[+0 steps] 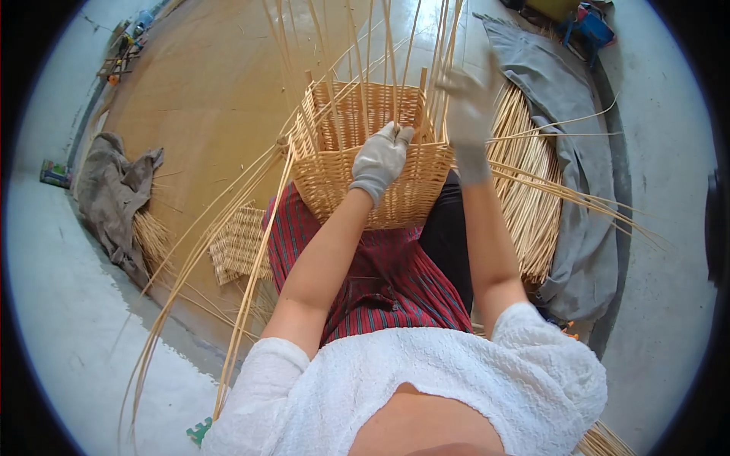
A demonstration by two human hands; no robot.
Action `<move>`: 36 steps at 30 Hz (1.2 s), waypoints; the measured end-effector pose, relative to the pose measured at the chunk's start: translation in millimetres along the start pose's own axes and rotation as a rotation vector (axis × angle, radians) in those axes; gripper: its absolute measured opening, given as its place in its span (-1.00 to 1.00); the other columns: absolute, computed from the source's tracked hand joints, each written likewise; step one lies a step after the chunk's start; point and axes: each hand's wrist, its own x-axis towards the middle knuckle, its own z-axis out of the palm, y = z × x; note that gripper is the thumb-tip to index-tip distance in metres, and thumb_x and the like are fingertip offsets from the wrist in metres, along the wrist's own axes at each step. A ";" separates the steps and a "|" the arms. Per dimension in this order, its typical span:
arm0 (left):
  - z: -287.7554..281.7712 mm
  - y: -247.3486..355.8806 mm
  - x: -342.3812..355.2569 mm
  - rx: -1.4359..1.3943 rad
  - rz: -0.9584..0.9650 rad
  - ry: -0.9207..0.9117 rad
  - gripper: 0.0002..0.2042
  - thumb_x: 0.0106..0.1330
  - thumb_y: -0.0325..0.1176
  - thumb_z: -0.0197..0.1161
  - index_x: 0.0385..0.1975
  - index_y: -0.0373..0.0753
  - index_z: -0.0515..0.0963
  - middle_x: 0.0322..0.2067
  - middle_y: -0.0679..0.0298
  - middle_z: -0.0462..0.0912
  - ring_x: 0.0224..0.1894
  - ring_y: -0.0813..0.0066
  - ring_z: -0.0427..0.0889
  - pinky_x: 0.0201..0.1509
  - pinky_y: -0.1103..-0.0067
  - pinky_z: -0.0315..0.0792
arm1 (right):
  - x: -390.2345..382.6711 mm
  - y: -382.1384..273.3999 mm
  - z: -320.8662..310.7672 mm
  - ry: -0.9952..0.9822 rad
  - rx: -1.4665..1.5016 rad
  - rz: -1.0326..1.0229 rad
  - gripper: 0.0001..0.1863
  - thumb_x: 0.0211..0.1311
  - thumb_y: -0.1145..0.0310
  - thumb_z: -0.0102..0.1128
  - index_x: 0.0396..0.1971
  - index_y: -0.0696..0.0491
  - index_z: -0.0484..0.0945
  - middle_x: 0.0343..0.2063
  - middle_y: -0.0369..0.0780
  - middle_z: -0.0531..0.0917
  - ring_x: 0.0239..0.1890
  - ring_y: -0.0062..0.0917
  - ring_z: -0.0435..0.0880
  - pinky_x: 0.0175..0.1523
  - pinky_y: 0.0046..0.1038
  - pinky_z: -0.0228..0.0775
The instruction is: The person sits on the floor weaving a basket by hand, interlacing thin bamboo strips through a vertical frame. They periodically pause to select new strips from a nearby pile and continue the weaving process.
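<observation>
the woven wicker basket [327,182] sits at the lap [388,262], its stakes [364,83] rising away; the left hand [382,158] pinches the near rim mid-length; the right hand [468,106] blurs by the right corner, grip unclear.

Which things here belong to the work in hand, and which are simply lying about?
Job, it seems:
woven basket on the lap
gloved left hand at its rim
right hand, raised, blurred
upright canes
cane bundle at right, probably stock

Lying about, apparently:
woven piece beside the knee
grey cloth at left
blue object, top right
</observation>
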 end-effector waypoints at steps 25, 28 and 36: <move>-134.1 -158.9 -92.7 0.370 0.023 0.390 -0.40 0.16 -0.22 0.53 0.23 -0.05 0.49 -0.05 0.16 0.72 -0.14 0.10 0.75 -0.10 0.25 0.61 | -60.2 37.4 232.8 0.032 -0.270 1.106 0.33 0.00 -0.35 0.47 0.55 0.17 -0.03 0.46 0.19 0.13 0.39 -0.05 0.39 0.41 -0.17 0.32; -126.9 -138.2 -83.4 0.390 -0.020 0.352 -0.36 0.12 -0.24 0.56 0.23 -0.01 0.46 -0.05 0.15 0.72 -0.19 0.10 0.75 -0.13 0.25 0.62 | -84.1 52.9 230.0 0.205 -0.023 0.645 -0.15 0.25 -0.08 0.43 0.42 0.07 0.36 0.16 0.04 0.54 0.02 -0.31 0.64 0.10 -0.35 0.53; -136.8 -134.2 -78.9 0.414 0.042 0.305 -0.40 0.12 -0.25 0.58 0.14 0.01 0.40 -0.33 0.24 0.69 -0.34 0.23 0.71 -0.25 0.30 0.56 | -42.7 -2.1 210.6 -0.296 -0.010 0.724 -0.26 0.28 -0.15 0.37 0.31 0.01 0.48 -0.24 -0.17 0.74 -0.16 -0.38 0.73 -0.05 -0.41 0.58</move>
